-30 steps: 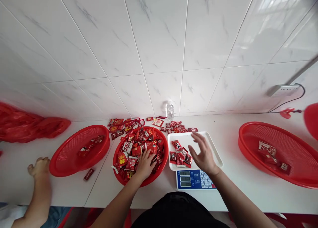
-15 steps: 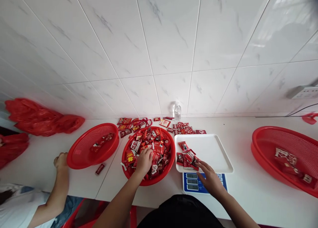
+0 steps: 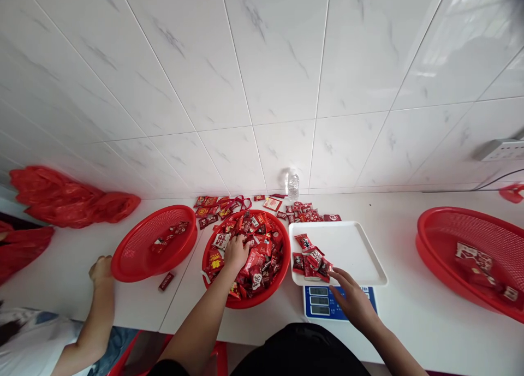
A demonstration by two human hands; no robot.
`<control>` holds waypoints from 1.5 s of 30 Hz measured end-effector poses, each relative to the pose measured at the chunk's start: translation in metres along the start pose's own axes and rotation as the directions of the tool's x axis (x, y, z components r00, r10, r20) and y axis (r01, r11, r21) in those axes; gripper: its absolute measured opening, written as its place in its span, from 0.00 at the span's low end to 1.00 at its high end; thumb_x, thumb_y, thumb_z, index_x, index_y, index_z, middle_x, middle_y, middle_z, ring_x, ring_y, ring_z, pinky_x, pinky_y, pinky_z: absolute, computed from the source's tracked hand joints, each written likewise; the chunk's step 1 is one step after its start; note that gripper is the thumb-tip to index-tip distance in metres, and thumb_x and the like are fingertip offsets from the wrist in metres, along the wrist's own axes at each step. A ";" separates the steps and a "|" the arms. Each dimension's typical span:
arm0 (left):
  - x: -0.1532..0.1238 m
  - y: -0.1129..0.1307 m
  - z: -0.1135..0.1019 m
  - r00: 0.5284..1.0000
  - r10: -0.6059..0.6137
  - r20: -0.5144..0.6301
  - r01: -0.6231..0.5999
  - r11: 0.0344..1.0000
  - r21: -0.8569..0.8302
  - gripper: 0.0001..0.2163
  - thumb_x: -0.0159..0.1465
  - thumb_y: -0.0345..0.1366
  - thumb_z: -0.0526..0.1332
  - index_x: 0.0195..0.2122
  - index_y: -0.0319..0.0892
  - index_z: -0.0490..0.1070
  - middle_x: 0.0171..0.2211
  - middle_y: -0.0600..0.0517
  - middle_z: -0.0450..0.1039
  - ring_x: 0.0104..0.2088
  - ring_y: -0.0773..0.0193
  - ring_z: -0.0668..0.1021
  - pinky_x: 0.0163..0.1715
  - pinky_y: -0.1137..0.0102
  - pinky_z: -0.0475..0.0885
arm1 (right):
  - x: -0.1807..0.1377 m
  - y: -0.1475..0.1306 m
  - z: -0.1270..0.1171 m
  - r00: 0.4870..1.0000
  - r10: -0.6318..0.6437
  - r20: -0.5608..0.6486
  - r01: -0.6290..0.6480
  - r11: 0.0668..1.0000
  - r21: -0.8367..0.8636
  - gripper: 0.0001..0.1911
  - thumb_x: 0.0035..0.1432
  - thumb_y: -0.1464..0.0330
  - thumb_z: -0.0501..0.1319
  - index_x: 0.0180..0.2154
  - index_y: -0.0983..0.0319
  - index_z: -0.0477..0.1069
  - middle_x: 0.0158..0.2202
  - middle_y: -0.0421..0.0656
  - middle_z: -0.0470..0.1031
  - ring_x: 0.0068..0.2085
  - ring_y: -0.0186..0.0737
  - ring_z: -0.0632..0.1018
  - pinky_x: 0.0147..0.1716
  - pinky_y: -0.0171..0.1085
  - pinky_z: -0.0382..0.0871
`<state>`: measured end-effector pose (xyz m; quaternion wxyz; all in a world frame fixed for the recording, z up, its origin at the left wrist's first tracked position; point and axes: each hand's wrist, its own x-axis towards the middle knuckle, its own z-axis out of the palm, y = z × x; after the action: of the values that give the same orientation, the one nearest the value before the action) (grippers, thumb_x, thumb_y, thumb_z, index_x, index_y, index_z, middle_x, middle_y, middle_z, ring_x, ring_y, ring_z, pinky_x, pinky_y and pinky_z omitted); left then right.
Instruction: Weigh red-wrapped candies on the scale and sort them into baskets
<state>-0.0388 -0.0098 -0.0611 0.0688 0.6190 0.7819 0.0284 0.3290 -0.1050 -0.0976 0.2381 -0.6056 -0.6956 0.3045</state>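
Note:
My left hand is down in a round red basket heaped with small red snack packets. Its fingers are curled into the heap, and whatever they grip is hidden. Over the front edge of a white tray, my right hand has its fingers stretched out and apart. Their tips come close to a small pile of red packets on the tray's left side; I cannot tell whether they touch. The tray sits on a blue scale with display windows.
A red basket with a few packets stands left, near another person's hand. Another red basket is at right. Loose packets and a clear bottle line the wall. Red plastic bags lie far left.
My left hand has moved slightly back and left within the heap, and some packets there have shifted. My right hand stays by the tray's front edge, its fingers still spread.

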 end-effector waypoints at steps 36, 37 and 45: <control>-0.029 0.153 0.027 0.834 0.543 0.100 -0.514 0.830 -0.217 0.10 0.59 0.30 0.55 0.41 0.46 0.70 0.38 0.51 0.74 0.42 0.58 0.73 0.42 0.65 0.66 | 0.006 -0.001 -0.007 1.000 0.000 0.028 0.001 1.000 -0.029 0.19 0.58 0.66 0.50 0.51 0.58 0.67 0.54 0.47 0.68 0.53 0.45 0.70 0.50 0.43 0.67; -0.030 0.153 0.027 0.830 0.550 0.094 -0.524 0.825 -0.212 0.11 0.60 0.30 0.55 0.43 0.47 0.69 0.40 0.51 0.74 0.43 0.58 0.73 0.42 0.65 0.66 | 0.007 0.000 -0.005 1.000 -0.005 0.022 0.006 0.999 -0.048 0.20 0.58 0.66 0.50 0.51 0.58 0.66 0.54 0.47 0.68 0.54 0.46 0.69 0.50 0.43 0.67; -0.011 0.163 0.034 0.757 0.637 0.148 -0.605 0.768 -0.211 0.24 0.60 0.33 0.55 0.59 0.43 0.57 0.58 0.43 0.60 0.56 0.48 0.64 0.53 0.55 0.59 | 0.031 0.005 0.014 0.998 -0.063 -0.004 0.062 0.985 -0.160 0.25 0.55 0.71 0.54 0.55 0.58 0.61 0.57 0.47 0.62 0.56 0.46 0.65 0.52 0.44 0.64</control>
<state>0.1260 0.0159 -0.0724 0.1844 0.8359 0.5152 0.0428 0.3183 -0.0754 -0.1120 0.2014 -0.6018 -0.7354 0.2376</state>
